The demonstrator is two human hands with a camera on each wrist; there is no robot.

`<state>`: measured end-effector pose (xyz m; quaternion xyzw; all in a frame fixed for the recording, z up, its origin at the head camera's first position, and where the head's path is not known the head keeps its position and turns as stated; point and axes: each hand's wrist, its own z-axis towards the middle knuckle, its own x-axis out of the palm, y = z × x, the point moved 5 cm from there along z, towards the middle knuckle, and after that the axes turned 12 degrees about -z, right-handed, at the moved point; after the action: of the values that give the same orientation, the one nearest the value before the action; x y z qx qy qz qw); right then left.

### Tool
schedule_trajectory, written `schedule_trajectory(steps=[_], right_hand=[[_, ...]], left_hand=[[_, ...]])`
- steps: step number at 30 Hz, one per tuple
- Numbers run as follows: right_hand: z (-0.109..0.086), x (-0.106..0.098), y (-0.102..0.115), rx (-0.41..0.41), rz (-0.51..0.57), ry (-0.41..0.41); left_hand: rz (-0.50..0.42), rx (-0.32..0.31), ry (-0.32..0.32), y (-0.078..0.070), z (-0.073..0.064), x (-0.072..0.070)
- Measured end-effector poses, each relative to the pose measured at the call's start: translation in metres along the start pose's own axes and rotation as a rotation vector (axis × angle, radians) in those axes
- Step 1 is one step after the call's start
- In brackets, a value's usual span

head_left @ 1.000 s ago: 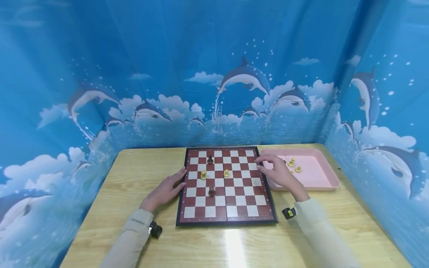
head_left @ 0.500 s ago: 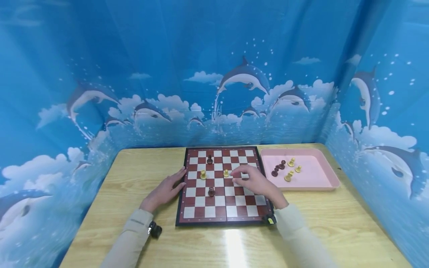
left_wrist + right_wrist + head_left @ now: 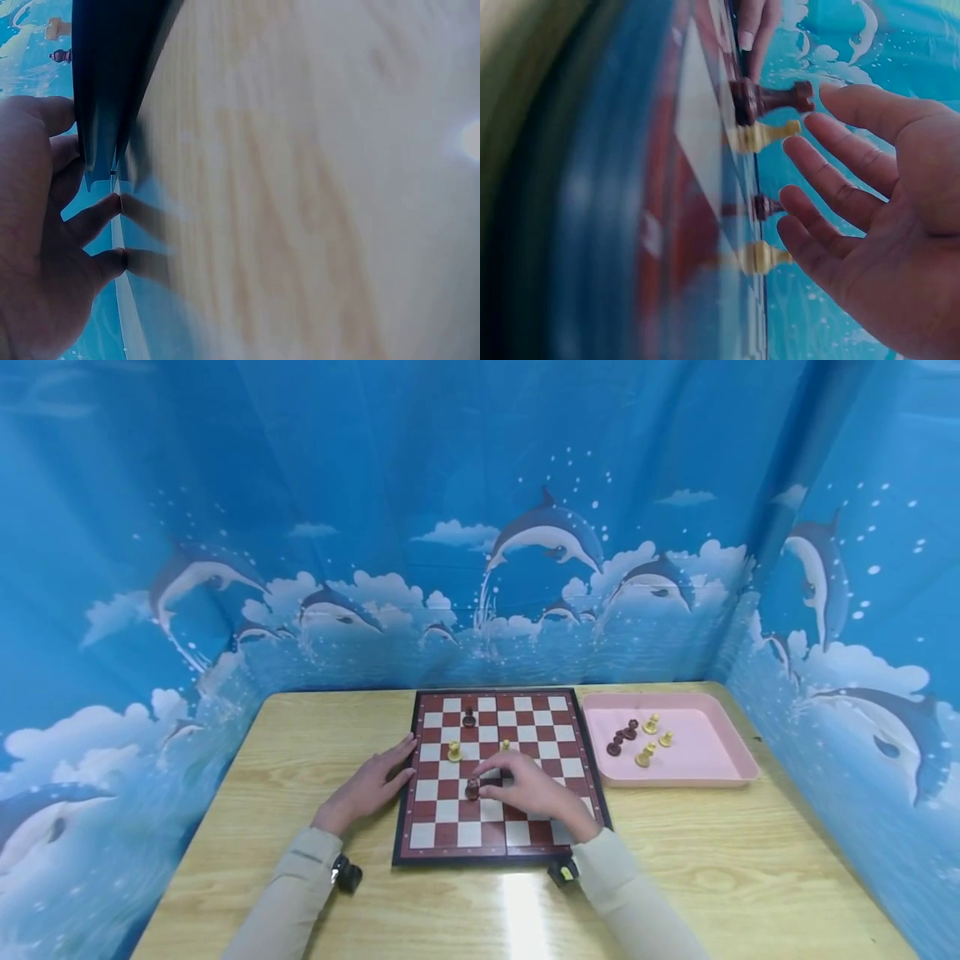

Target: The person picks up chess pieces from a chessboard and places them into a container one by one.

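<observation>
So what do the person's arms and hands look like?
The left sleeve and right sleeve are long and pale beige. A small black wrist camera sits near the left hand; a second camera, with a yellow patch, near the right hand. No gloves.

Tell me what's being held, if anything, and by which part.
Nothing appears held: the right hand is open beside the nearest dark chess piece, and the left hand only touches the edge of the chessboard.
</observation>
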<state>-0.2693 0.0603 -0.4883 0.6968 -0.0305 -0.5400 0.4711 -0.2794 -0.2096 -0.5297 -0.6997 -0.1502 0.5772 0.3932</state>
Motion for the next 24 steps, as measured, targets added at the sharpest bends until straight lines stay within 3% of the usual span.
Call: schedule_trajectory(steps=[9, 24], right_hand=[[0.005, 0.013, 0.0, -0.049, -0.019, -0.008], [0.01, 0.02, 0.006, -0.024, -0.039, -0.018]], left_hand=[[-0.003, 0.02, 0.001, -0.002, 0.0, 0.001], [0.006, 0.026, 0.0, 0.0, 0.002, 0.001]])
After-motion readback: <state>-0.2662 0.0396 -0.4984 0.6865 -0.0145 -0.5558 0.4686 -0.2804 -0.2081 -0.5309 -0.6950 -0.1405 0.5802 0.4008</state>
